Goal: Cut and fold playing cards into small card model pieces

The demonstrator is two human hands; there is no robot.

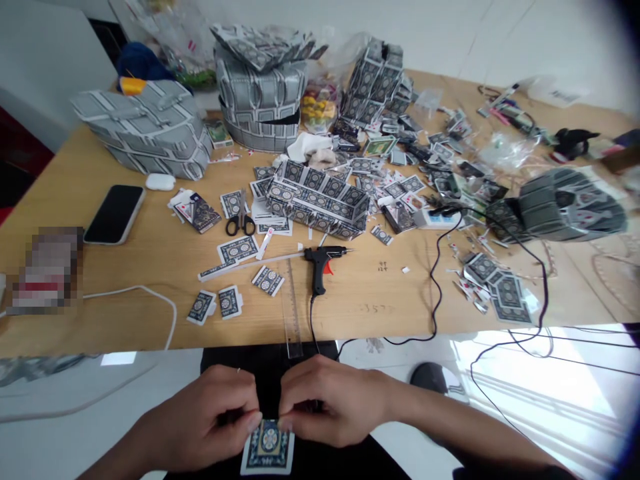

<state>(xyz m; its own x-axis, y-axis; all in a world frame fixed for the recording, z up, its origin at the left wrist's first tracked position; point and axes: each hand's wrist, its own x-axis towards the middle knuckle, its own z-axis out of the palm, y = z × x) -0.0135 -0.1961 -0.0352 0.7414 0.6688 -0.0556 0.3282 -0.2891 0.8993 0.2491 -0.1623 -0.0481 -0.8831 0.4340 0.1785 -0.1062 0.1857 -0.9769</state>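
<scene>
Over my lap, a patterned playing card (pixel 269 457) is pinched at its top edge by both hands. My left hand (pixel 215 410) grips the upper left corner between thumb and finger, and my right hand (pixel 327 403) grips the upper right corner. The card's back faces up, with a round flower design in the middle. On the table ahead lie a black glue gun (pixel 320 267) with an orange trigger and a clear ruler (pixel 293 313). Cut and folded cards (pixel 230 302) rest to the left of the ruler.
Black-handled scissors (pixel 241 223) and a card-built tray (pixel 317 200) lie farther back. Card-woven bags (pixel 263 100) stand behind. A black cable (pixel 437 280) crosses the table's right side and hangs over the edge. A phone (pixel 114 215) is at left.
</scene>
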